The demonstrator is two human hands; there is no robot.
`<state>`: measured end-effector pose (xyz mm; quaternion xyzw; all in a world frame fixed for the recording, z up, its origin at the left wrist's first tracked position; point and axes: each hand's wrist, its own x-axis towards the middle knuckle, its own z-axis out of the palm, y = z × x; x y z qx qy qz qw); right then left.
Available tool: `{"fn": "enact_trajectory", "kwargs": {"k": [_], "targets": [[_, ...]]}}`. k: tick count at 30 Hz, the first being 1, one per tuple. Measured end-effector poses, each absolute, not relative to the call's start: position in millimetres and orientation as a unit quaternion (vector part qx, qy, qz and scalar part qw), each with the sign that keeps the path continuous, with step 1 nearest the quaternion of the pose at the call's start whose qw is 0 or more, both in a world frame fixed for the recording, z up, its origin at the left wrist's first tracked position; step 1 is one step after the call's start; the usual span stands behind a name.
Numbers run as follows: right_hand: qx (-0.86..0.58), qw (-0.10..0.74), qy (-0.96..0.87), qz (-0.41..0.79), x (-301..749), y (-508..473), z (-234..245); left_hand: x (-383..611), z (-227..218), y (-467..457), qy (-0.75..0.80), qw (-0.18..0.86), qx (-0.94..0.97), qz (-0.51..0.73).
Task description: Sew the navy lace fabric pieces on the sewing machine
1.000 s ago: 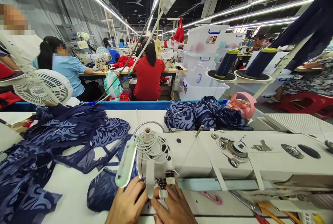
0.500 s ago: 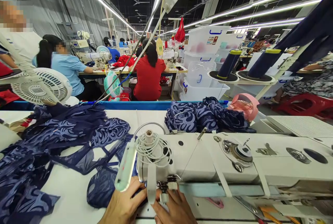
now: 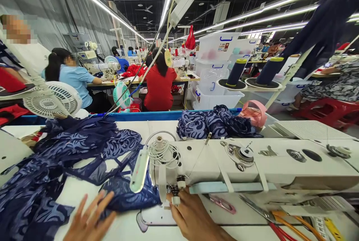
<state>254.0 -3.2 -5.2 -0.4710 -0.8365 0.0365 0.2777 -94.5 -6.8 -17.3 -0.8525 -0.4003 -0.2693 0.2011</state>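
My left hand [image 3: 91, 216] is spread over the white table, its fingertips at the edge of a navy sheer lace piece [image 3: 129, 194]. That piece runs from there to the needle area of a white sewing machine [image 3: 207, 158]. Close by the needle area is my right hand [image 3: 193, 211], its fingertips hidden behind the machine head, so whether they grip cloth does not show. A lit lamp strip [image 3: 139, 172] hangs on the left of the head. More navy lace pieces [image 3: 70, 147] lie joined in a heap to the left.
Scissors [image 3: 260, 211] with orange and red handles and a pink tool [image 3: 223, 204] lie right of my right hand. Bundled navy lace [image 3: 193, 123] sits behind the machine near a pink holder [image 3: 254, 114]. Navy thread cones [image 3: 236, 73] stand above. Co-workers sit ahead.
My left hand has left the needle area, moving left with fingers spreading. The lace piece now lies stretched out left of the needle. My right hand stays by the needle; the view has shifted slightly.
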Motion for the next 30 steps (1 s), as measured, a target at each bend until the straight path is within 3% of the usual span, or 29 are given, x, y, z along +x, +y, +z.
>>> {"fn": "enact_trajectory", "kwargs": {"k": [5, 9, 11, 20, 25, 30], "targets": [[-0.446, 0.319, -0.836, -0.032, 239, 8, 0, -104, 20, 12, -0.452, 0.253, -0.826, -0.224], [-0.437, 0.289, -0.846, -0.1, 229, 12, 4, -22, 9, 4, -0.399, 0.165, -0.838, -0.334], [-0.435, 0.282, -0.846, -0.127, 227, 12, 0, 14, 0, 6, -0.381, 0.156, -0.848, -0.332], [-0.467, 0.327, -0.811, -0.132, 228, 14, -28, 40, -3, 30, -0.387, 0.116, -0.865, -0.299], [-0.488, 0.333, -0.796, -0.129, 226, 12, -34, 44, -4, 20, -0.409, 0.151, -0.854, -0.283], [-0.478, 0.309, -0.813, -0.12, 228, 11, -32, 48, -6, 4, -0.5, 0.184, -0.824, -0.192]]}}
